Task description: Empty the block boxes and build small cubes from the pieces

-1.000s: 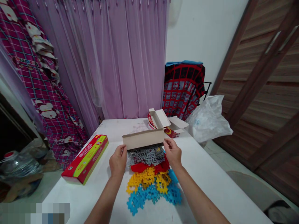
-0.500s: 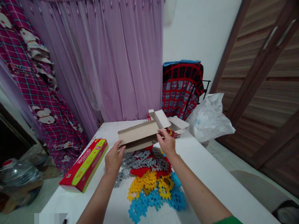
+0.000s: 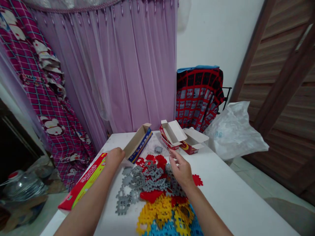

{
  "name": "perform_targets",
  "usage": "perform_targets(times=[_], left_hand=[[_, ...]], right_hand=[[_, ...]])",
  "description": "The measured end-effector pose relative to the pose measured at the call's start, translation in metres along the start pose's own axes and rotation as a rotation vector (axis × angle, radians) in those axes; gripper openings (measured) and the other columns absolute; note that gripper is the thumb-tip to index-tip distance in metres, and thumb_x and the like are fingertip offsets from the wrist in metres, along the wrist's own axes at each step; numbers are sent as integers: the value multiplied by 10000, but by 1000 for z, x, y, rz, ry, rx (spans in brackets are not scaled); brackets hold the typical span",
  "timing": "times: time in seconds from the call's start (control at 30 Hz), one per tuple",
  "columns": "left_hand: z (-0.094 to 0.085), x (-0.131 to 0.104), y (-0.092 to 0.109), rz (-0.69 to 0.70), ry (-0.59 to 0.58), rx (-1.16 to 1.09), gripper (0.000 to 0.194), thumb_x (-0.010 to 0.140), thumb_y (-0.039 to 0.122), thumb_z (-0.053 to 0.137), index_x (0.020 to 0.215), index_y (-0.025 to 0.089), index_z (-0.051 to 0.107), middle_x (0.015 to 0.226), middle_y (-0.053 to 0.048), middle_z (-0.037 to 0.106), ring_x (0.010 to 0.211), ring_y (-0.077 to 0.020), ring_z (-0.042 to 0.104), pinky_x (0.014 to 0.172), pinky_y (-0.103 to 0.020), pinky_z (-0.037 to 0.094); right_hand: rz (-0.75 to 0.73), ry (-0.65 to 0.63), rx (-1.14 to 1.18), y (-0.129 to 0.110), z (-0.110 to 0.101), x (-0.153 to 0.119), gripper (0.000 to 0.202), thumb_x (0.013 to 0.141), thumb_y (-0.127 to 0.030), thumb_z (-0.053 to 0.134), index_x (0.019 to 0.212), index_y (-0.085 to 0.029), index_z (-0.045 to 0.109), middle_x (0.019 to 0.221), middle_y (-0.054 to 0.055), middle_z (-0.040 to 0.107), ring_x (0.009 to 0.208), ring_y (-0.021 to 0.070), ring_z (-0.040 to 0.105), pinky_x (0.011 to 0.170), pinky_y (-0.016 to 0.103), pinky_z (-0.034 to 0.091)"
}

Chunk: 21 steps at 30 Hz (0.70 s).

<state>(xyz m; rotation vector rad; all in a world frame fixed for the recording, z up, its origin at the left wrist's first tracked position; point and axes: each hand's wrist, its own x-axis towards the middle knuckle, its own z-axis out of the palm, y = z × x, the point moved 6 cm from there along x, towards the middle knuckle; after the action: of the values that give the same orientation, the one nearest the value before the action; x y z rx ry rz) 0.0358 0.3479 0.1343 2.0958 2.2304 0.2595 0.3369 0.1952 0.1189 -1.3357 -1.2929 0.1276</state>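
My left hand (image 3: 115, 156) is closed on the near end of an open cardboard box (image 3: 137, 141), brown inside with a blue printed side, angled away from me over the white table. My right hand (image 3: 180, 167) holds nothing, its fingers apart and slightly bent, above the right side of a heap of plastic pieces. Notched grey interlocking pieces (image 3: 155, 178) lie mixed with red pieces (image 3: 161, 161). Nearer to me are yellow pieces (image 3: 159, 209) and blue pieces (image 3: 163, 228). One red piece (image 3: 197, 180) lies apart, right of my right hand.
A red and yellow-green box (image 3: 86, 180) lies on the left, partly behind my left arm. Two opened red boxes, one white-flapped box (image 3: 172, 131) and another box (image 3: 193, 141), stand at the back right. A white plastic bag (image 3: 233, 131) is beyond the table's right edge.
The open box has gone from both hands to my left hand alone and turned, showing its blue side. My right hand has let go of it. More red pieces now show on the heap.
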Motion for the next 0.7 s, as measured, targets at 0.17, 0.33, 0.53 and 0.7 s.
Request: perform_targets(times=[0.17,0.33,0.53,0.7], left_hand=[[9,58,6,-41,-115,-65,385,909,391,592,1224,171,569,1226,-89,606,1039,-216,621,873,-438,540],[35,63,21,-13,-154,-70,390,914,390,586,1237,173,560,1235,-92,600,1046,-217,618,874,-440,541],[30,-11,8,116,-1,25,427,938,422,464,1329,252,500,1235,-75,651,1170,-226,587,994,-356,436],[2,-58,-65,-5,122,237,659,806,451,576,1375,143,450,1359,-220,533,1238,-369,516,988,-492,385]], right_hand=[[-51,40,-43,8,-13,-25,282,876,-318,509,992,-211,743,1049,88,750,974,213,708,860,344,590],[-16,86,-43,22,-23,-34,273,877,-337,518,939,-214,753,1016,85,758,930,212,720,859,358,597],[23,106,-29,17,-32,-35,290,867,-386,528,940,-217,752,968,69,766,880,209,724,829,337,601],[27,55,-8,6,-26,-40,293,857,-401,539,932,-218,756,929,60,771,843,210,729,797,320,605]])
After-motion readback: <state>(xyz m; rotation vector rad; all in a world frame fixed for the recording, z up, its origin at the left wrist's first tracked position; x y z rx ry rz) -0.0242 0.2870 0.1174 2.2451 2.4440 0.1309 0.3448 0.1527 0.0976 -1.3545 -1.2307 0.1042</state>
